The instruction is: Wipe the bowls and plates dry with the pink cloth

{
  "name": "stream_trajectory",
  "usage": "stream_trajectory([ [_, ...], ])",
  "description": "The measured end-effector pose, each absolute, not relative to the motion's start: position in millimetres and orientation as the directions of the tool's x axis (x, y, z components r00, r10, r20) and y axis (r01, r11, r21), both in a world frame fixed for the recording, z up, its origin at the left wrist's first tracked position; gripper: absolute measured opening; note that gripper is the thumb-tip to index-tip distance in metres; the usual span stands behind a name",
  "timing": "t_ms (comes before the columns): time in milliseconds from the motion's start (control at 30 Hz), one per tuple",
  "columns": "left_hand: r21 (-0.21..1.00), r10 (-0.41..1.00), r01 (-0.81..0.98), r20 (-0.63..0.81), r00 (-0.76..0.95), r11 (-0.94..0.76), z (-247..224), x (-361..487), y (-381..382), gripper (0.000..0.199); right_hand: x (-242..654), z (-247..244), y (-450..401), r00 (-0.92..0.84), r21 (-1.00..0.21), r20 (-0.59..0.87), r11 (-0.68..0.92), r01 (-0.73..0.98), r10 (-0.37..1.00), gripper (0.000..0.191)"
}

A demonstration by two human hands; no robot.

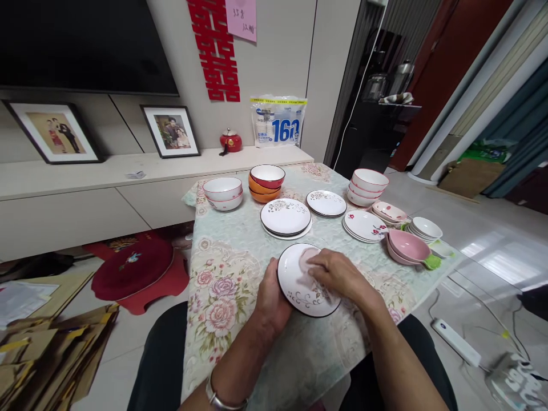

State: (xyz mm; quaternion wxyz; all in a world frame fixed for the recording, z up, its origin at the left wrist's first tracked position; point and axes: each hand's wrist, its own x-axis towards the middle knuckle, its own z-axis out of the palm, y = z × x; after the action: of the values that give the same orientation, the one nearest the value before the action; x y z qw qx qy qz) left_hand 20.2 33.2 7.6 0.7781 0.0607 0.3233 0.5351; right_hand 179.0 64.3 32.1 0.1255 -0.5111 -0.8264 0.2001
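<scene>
My left hand (273, 299) is closed on the left rim of a round white plate (302, 294) with a dark edge and a brown floral pattern. The plate is tilted above the table's near part. Over its right side is my right hand (340, 275), fingers bent together and fingertips at the plate's face. Whether anything is under those fingers, I cannot make out. Just beyond are a stack of larger patterned plates (285, 217) and a stack of smaller ones (326, 203). White plates with red flowers (363, 225) are stacked to the right.
White bowls (222, 191), red and orange bowls (266, 181) and pink-rimmed bowls (369, 185) stand along the far side. Pink leaf-handled bowls (409, 248), spotted dishes (389, 212) and small white bowls (425, 228) are at the right edge. A red stool (135, 268) stands left of the floral-covered table (222, 319).
</scene>
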Motion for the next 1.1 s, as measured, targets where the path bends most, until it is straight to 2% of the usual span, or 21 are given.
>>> stream_trajectory([
  [67, 0.442, 0.869, -0.792, -0.446, 0.213, 0.421, 5.1, 21.8, 32.8, 0.048, 172.6, 26.0, 67.1, -0.261, -0.326, 0.071, 0.270, 0.906, 0.963, 0.023],
  [133, 0.437, 0.869, -0.794, -0.443, 0.219, 0.423, 4.1, 22.0, 32.4, 0.049, 161.3, 22.3, 66.3, -0.250, -0.296, 0.139, 0.281, 0.913, 0.958, 0.023],
  [200, 0.427, 0.869, -0.797, -0.437, 0.232, 0.428, 4.9, 20.8, 32.1, 0.049, 152.5, 23.6, 62.2, -0.396, -0.353, 0.167, 0.430, 0.831, 0.903, 0.022],
  [300, 0.426, 0.857, -0.783, -0.449, 0.252, 0.453, 7.9, 18.2, 32.4, 0.053, 151.5, 31.9, 54.6, -0.644, -0.487, 0.123, 0.611, 0.624, 0.756, 0.019],
  [367, 0.433, 0.857, -0.776, -0.446, 0.257, 0.458, 9.0, 17.5, 32.8, 0.055, 155.0, 34.9, 52.1, -0.712, -0.559, 0.099, 0.631, 0.538, 0.695, 0.022],
  [433, 0.431, 0.865, -0.783, -0.428, 0.260, 0.449, 8.2, 18.1, 33.1, 0.055, 155.8, 31.5, 53.3, -0.681, -0.563, 0.130, 0.619, 0.547, 0.721, 0.024],
  [600, 0.431, 0.860, -0.791, -0.457, 0.225, 0.435, 1.1, 20.9, 32.0, 0.048, 146.4, 10.4, 65.7, -0.421, -0.415, 0.261, 0.495, 0.763, 0.868, 0.027],
  [700, 0.446, 0.848, -0.785, -0.497, 0.184, 0.431, -0.6, 21.1, 31.4, 0.048, 149.4, 12.0, 66.5, -0.234, -0.269, 0.186, 0.278, 0.922, 0.954, 0.026],
  [800, 0.440, 0.835, -0.785, -0.523, 0.171, 0.436, -0.1, 20.7, 32.0, 0.047, 158.2, 25.3, 58.0, -0.128, -0.121, 0.050, 0.133, 0.984, 0.991, 0.034],
  [867, 0.434, 0.830, -0.786, -0.531, 0.172, 0.440, -0.3, 20.9, 32.3, 0.047, 161.4, 32.9, 51.8, -0.123, -0.067, -0.033, 0.120, 0.990, 0.992, 0.036],
  [933, 0.430, 0.836, -0.789, -0.517, 0.183, 0.439, -1.2, 21.4, 32.2, 0.047, 159.5, 34.9, 49.4, -0.170, -0.065, -0.069, 0.166, 0.984, 0.983, 0.034],
  [1100, 0.428, 0.880, -0.822, -0.442, 0.173, 0.376, -1.3, 21.0, 30.8, 0.043, 140.4, 24.0, 57.3, -0.269, -0.150, 0.104, 0.282, 0.947, 0.958, 0.024],
])
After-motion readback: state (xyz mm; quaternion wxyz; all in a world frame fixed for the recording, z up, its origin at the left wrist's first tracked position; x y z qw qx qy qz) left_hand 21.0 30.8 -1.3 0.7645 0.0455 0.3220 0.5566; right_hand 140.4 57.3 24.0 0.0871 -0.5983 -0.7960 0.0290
